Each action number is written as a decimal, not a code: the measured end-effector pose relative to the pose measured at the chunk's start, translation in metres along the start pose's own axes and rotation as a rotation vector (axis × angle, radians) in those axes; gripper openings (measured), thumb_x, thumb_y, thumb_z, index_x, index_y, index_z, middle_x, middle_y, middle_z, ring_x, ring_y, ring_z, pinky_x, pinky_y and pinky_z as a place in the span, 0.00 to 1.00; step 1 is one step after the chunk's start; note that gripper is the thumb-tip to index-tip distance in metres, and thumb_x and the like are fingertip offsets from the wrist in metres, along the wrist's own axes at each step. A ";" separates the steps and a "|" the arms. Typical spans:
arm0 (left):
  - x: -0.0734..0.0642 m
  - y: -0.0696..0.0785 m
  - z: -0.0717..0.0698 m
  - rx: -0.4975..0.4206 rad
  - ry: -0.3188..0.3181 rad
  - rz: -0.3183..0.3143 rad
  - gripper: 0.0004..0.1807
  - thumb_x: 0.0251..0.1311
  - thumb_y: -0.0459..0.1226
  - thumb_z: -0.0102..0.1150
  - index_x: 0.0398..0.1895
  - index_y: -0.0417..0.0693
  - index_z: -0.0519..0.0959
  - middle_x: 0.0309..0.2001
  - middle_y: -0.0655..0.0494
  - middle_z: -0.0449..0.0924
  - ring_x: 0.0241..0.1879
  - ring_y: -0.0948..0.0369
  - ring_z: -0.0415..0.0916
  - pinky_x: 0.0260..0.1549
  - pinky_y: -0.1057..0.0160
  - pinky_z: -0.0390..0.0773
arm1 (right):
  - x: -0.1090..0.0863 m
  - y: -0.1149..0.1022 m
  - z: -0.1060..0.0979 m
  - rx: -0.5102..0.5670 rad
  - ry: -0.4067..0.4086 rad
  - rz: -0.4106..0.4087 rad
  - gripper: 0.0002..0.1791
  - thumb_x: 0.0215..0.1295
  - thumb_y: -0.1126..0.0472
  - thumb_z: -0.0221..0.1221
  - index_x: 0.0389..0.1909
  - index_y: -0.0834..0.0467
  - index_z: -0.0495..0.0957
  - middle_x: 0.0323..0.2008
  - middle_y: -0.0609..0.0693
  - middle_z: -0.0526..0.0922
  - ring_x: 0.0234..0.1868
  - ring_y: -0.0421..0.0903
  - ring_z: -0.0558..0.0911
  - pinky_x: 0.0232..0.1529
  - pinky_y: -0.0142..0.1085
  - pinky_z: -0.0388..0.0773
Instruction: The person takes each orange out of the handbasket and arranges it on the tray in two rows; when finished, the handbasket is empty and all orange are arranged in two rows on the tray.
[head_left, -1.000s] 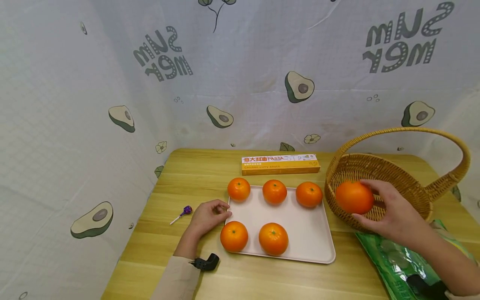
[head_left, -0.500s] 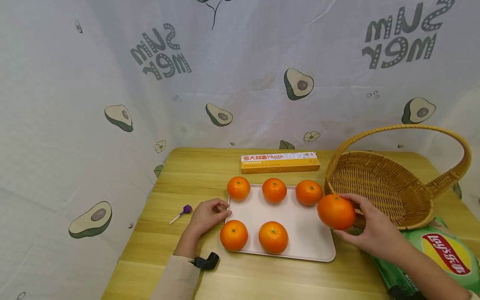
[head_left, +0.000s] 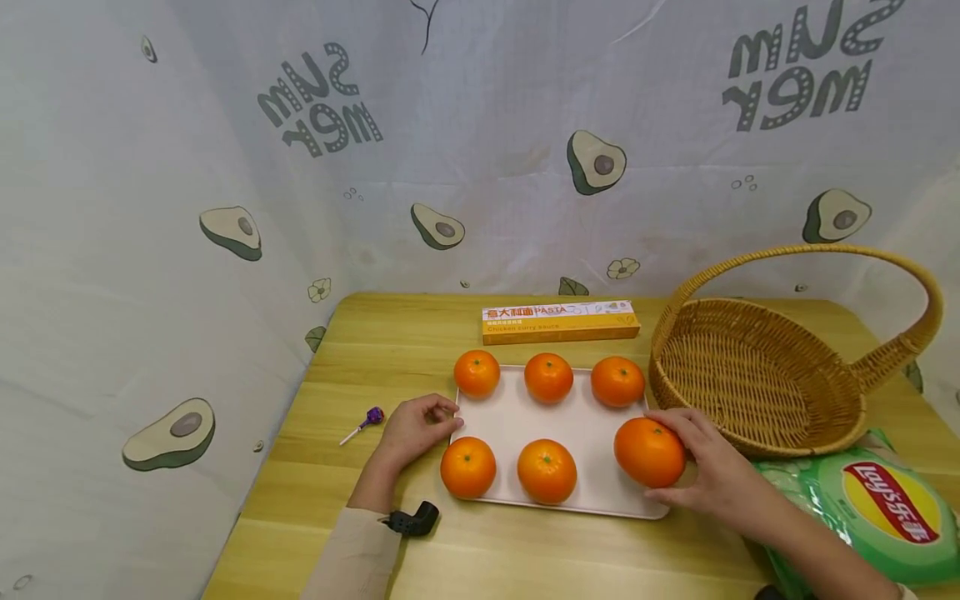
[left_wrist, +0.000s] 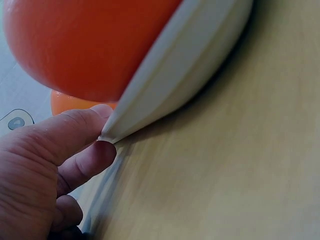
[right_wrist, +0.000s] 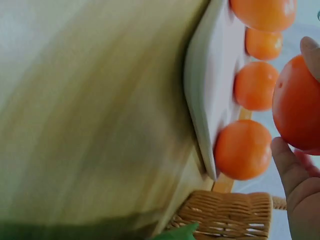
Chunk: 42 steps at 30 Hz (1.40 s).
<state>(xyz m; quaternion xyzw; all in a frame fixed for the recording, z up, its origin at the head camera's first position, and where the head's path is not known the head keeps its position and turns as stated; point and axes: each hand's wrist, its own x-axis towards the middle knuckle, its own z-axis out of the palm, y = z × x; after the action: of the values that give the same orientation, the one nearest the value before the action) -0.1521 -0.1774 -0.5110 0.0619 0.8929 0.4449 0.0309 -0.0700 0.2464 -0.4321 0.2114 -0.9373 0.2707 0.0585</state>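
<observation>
In the head view my right hand [head_left: 723,479] grips an orange [head_left: 649,452] with spread fingers and thumb, over the near right corner of the pale tray [head_left: 510,423]. The right wrist view has this orange [right_wrist: 297,107] raised above the tray's surface. My left hand [head_left: 411,432] is at the tray's left edge; in the left wrist view its thumb and a finger pinch the rim [left_wrist: 112,132]. A back row of three oranges, left [head_left: 477,374], middle [head_left: 548,378] and right [head_left: 617,382], sits on the tray. Two more, left [head_left: 468,467] and middle [head_left: 547,471], lie along the front.
A wicker basket [head_left: 757,375] with a tall handle stands right of the tray, nothing visible inside. In front of it lies a green bag of Lay's chips [head_left: 862,508], partly behind my right forearm. A pasta box [head_left: 559,323] lies behind the tray; a lollipop [head_left: 366,422] lies left.
My right hand has carried the orange out from over the basket, leftward and nearer, to over the tray's front right corner. The left hand keeps its place at the rim.
</observation>
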 end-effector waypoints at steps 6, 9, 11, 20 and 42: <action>-0.001 0.000 0.000 0.001 0.000 -0.006 0.10 0.56 0.46 0.74 0.40 0.59 0.87 0.28 0.66 0.83 0.28 0.64 0.74 0.29 0.67 0.71 | -0.005 0.000 0.014 -0.048 -0.071 -0.018 0.53 0.32 0.54 0.85 0.66 0.47 0.72 0.59 0.47 0.80 0.56 0.48 0.81 0.53 0.49 0.82; -0.001 -0.001 0.001 -0.003 0.000 -0.008 0.10 0.56 0.46 0.74 0.40 0.59 0.87 0.28 0.65 0.83 0.28 0.64 0.74 0.29 0.67 0.71 | -0.007 -0.001 0.019 -0.046 -0.102 -0.017 0.52 0.34 0.54 0.84 0.66 0.48 0.72 0.61 0.48 0.81 0.58 0.52 0.82 0.56 0.54 0.80; -0.001 -0.001 0.001 -0.006 0.000 -0.008 0.10 0.56 0.46 0.74 0.40 0.59 0.87 0.28 0.65 0.83 0.28 0.64 0.74 0.29 0.67 0.71 | -0.008 -0.001 0.020 -0.028 -0.123 -0.009 0.51 0.36 0.53 0.84 0.67 0.49 0.72 0.62 0.51 0.81 0.59 0.54 0.81 0.56 0.57 0.79; -0.002 0.000 0.000 0.036 0.010 0.027 0.09 0.56 0.47 0.74 0.40 0.60 0.87 0.27 0.67 0.82 0.26 0.66 0.73 0.29 0.68 0.71 | -0.011 0.001 0.024 -0.052 -0.192 -0.013 0.50 0.38 0.52 0.83 0.67 0.45 0.70 0.63 0.47 0.79 0.60 0.50 0.81 0.59 0.52 0.79; -0.003 0.000 -0.001 0.017 -0.001 -0.010 0.10 0.57 0.46 0.74 0.40 0.59 0.87 0.28 0.66 0.82 0.26 0.65 0.73 0.29 0.68 0.71 | -0.010 0.001 0.015 -0.029 -0.165 0.004 0.55 0.41 0.40 0.80 0.71 0.51 0.68 0.64 0.55 0.78 0.60 0.56 0.82 0.56 0.58 0.78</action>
<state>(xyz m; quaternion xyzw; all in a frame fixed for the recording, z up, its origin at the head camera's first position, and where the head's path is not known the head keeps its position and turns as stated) -0.1493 -0.1782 -0.5105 0.0582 0.8969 0.4372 0.0332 -0.0612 0.2432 -0.4477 0.2302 -0.9433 0.2387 -0.0163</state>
